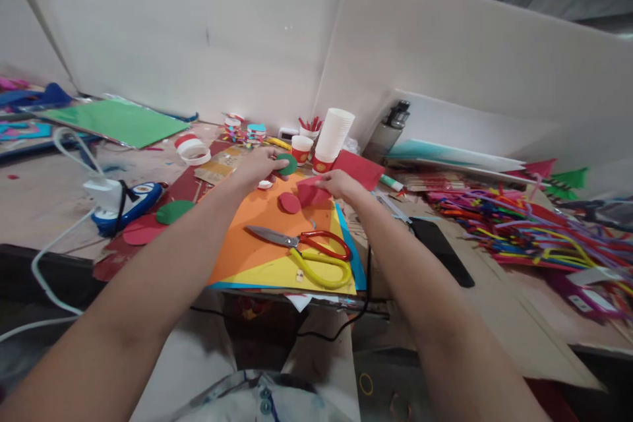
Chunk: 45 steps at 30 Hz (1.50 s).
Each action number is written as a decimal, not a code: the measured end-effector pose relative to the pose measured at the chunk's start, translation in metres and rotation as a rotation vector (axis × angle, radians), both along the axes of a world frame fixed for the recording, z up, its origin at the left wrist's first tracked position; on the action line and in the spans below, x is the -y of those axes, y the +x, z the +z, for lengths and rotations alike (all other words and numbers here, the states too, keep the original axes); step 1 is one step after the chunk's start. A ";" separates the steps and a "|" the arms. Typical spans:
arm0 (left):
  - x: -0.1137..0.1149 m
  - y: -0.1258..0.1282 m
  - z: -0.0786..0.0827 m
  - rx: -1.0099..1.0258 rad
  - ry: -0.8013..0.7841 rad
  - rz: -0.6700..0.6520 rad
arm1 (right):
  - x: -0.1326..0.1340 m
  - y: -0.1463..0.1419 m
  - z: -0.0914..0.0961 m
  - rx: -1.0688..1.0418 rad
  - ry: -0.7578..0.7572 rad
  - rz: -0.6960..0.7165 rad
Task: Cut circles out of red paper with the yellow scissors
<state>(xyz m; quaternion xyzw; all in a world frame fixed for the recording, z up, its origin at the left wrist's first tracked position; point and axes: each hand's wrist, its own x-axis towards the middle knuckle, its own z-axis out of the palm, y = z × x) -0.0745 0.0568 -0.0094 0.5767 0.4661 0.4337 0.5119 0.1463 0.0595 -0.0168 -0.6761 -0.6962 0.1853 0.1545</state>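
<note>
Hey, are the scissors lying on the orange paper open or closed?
Closed. The scissors lie flat on the orange paper, their silver blades together as one tapering point, with no gap showing between them.

Red-and-yellow-handled scissors (297, 242) lie on the orange sheet (247, 244), just nearer than the fingers (271, 157). Just beyond them stands a stack of white paper cups (335, 132). Well to their right, pipe cleaners (519, 224) sprawl near a black phone (440, 250).
</note>
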 end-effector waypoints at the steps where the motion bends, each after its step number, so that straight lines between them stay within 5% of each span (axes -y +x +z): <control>1: 0.001 0.001 0.000 0.005 -0.008 -0.002 | 0.001 0.001 0.003 -0.044 0.024 -0.020; 6: 0.005 0.006 0.002 0.055 0.013 0.017 | 0.008 -0.006 0.008 -0.257 0.200 -0.092; 14: -0.001 0.010 -0.003 0.217 0.091 -0.097 | 0.020 -0.013 -0.010 -0.603 0.512 -0.059; 25: 0.014 0.029 -0.001 0.212 0.198 0.054 | 0.039 -0.024 -0.002 -0.678 0.548 0.062; 37: 0.009 0.033 -0.010 0.293 0.135 -0.035 | 0.038 -0.024 -0.005 -0.719 0.495 0.055; 45: 0.018 0.030 -0.001 0.360 0.082 -0.036 | 0.043 -0.024 -0.003 -0.803 0.427 0.061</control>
